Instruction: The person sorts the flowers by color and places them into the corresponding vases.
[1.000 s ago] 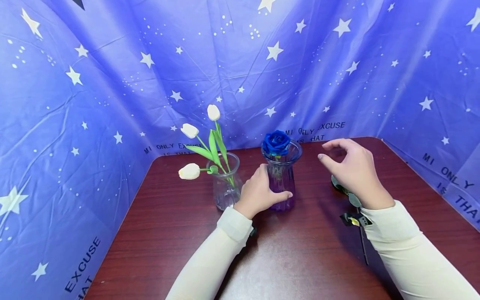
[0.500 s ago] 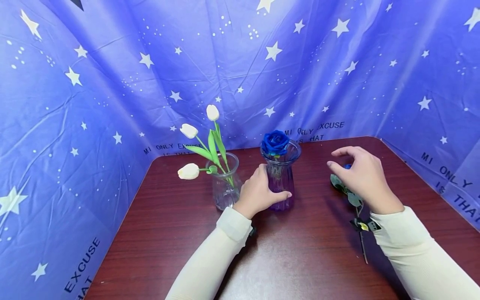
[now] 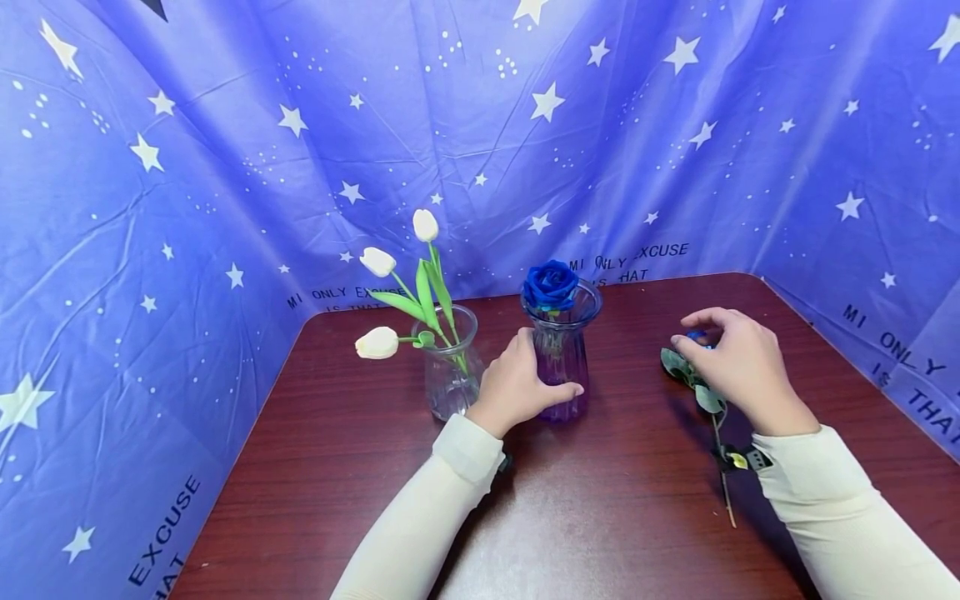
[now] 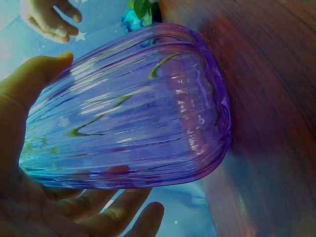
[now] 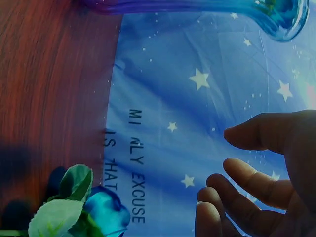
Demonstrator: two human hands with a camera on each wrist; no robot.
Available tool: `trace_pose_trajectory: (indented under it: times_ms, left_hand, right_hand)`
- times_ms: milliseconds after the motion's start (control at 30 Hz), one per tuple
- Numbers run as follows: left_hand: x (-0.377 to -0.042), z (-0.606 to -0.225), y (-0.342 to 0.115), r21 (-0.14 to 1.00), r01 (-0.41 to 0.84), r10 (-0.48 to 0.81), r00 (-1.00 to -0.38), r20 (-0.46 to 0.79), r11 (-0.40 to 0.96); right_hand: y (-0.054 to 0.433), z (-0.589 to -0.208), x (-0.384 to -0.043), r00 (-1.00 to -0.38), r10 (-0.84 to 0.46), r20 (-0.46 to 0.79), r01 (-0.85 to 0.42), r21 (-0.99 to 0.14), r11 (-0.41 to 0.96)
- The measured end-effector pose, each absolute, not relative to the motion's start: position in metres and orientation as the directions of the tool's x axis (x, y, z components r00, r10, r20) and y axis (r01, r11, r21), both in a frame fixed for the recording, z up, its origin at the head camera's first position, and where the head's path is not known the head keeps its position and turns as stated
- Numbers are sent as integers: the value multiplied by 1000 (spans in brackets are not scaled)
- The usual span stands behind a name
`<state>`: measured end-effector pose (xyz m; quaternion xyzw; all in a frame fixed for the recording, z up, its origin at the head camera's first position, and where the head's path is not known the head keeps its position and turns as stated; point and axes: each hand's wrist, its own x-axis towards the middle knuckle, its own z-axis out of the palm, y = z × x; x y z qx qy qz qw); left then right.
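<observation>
My left hand [image 3: 517,379] grips a ribbed purple-blue glass vase [image 3: 572,358]. In the left wrist view the thumb lies along one side of the vase, the fingers along the other. A blue rose [image 3: 551,285] stands in this vase with its bloom at the rim. Over on the right, a second blue rose [image 5: 106,212] lies on the table, its green leaves [image 3: 708,398] and stem pointing towards me. My right hand [image 3: 738,362] hovers above that rose, thumb and fingers apart, holding nothing. In the head view it partly covers the bloom.
A clear glass vase [image 3: 442,393] with white tulips [image 3: 377,262] stands just left of my left hand. The dark red wooden table [image 3: 322,450] ends at a blue star-printed cloth [image 3: 480,125] behind and at both sides.
My right hand has moved to the right and a little nearer to me, uncovering part of the lying rose. The left hand and its vase have stayed in place.
</observation>
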<state>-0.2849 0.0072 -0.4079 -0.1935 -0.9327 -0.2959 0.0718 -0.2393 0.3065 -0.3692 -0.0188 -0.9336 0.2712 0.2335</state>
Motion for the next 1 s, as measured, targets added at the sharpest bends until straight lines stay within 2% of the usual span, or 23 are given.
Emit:
trace_pose_trajectory:
  times_ms: [1000]
  left_hand:
    - [-285, -409, 7, 535, 409, 318, -912, 257, 740]
  right_hand:
    - [337, -403, -244, -957, 221, 190, 99, -501, 860]
